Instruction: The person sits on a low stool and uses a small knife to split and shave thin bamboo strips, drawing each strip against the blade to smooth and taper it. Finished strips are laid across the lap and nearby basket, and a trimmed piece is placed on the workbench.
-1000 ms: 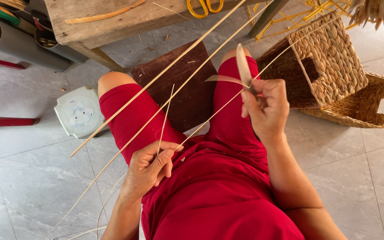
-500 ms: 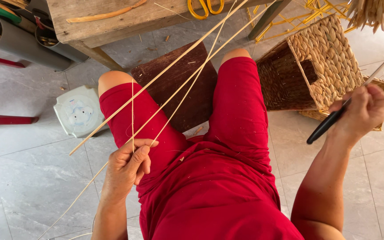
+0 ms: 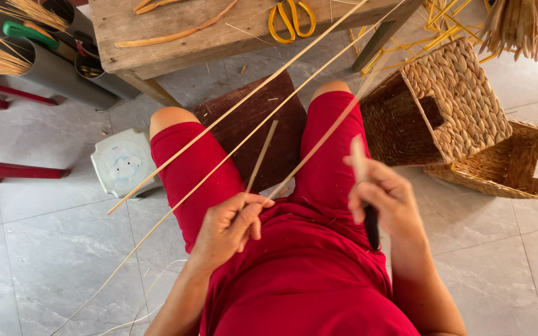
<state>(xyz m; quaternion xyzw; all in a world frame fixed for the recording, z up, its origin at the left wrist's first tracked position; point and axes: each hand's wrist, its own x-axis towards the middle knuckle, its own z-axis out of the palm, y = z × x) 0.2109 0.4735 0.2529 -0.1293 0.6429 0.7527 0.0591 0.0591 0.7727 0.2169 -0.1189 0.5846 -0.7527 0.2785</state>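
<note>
We are looking down at a seated person in red clothes, taking the wooden table point(image 3: 219, 37) ahead of the knees as our landmark. The left hand point(image 3: 228, 227), on the lap well short of the table, is closing its grip around a short thin bamboo strip point(image 3: 261, 155) that is pointing up toward the table. The right hand point(image 3: 387, 199), beside it, is wrapping its grip around a dark-handled knife point(image 3: 372, 224), its blurred blade rising above the fingers. Two long bamboo strips point(image 3: 231, 109) are slanting from the table's far edge down across the left thigh. Yellow scissors point(image 3: 291, 17) are lying on the table. To the table's right, a woven basket point(image 3: 449, 106) is lying tipped on the floor.
</note>
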